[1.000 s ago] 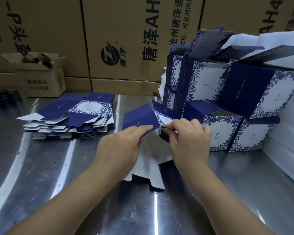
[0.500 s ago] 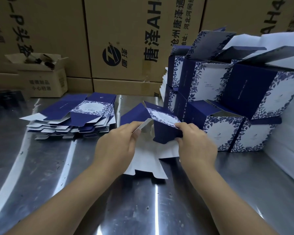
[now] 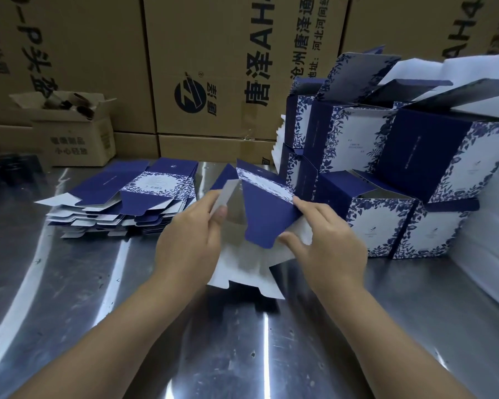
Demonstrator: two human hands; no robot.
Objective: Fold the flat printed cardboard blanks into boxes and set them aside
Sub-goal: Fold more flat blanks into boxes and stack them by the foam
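At the middle of the metal table (image 3: pixel 242 341), one blank (image 3: pixel 265 214) is half opened. Its blue panel stands up and its white flaps lie flat toward the near edge. Left hand (image 3: pixel 190 234) pinches the pale left panel between thumb and fingers. Right hand (image 3: pixel 326 243) grasps the blue panel, with fingertips on its right edge and the thumb under its lower corner. Both hands hold the same blank.

Toward the left edge, well apart from the hands, sits one stack of flat blanks (image 3: pixel 121 203), printed side up; count in the stack can't be told. At the right edge are the folded boxes (image 3: pixel 380 223), at least six, in two tiers touching each other, lids open on the top ones. More may be hidden behind them.

At the back left corner is one small open carton (image 3: pixel 72 139), contents unclear. Along the far edge stand large brown cartons (image 3: pixel 213 67), at least three with printed fronts.
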